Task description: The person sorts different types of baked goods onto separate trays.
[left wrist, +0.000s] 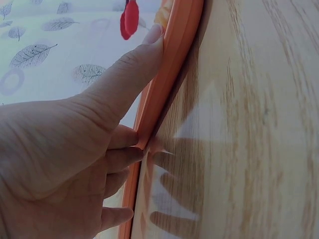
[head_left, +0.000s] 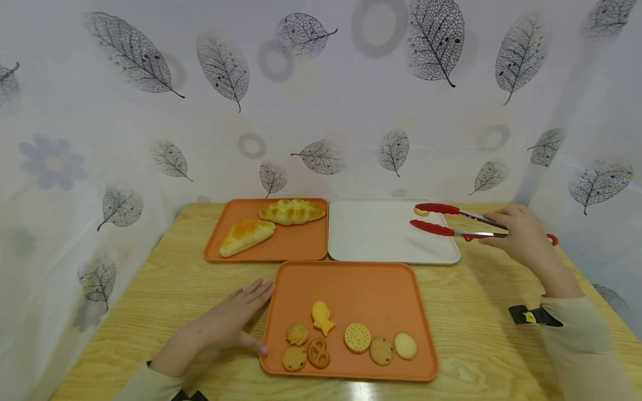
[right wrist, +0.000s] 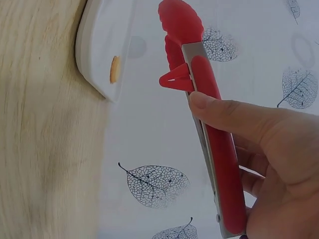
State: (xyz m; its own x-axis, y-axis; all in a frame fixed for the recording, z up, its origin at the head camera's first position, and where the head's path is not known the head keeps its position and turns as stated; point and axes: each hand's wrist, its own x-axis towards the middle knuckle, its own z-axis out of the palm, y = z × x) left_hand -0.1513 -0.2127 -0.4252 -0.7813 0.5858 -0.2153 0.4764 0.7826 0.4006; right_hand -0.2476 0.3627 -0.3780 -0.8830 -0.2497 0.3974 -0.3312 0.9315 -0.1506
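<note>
My right hand [head_left: 524, 236] grips red-tipped tongs [head_left: 432, 227] over the right part of the white tray [head_left: 371, 234]. The tongs' tips stand apart. A small cookie [head_left: 421, 212] shows just under the far tip; in the right wrist view this cookie [right wrist: 115, 69] lies on the tray, clear of the tongs. With fingers extended, my left hand [head_left: 225, 320] touches the left rim of the front orange tray [head_left: 346, 284]. On that tray lie a fish-shaped cookie [head_left: 322, 317], a pretzel cookie [head_left: 318, 353], a round dotted cookie [head_left: 358, 338] and several others.
At the back left, a second orange tray [head_left: 296, 245] holds a triangular bread [head_left: 247, 236] and a ridged long bread [head_left: 292, 212]. It stands beside the white tray, behind the front one. A leaf-patterned cloth [head_left: 321, 111] hangs behind the wooden table [head_left: 165, 289].
</note>
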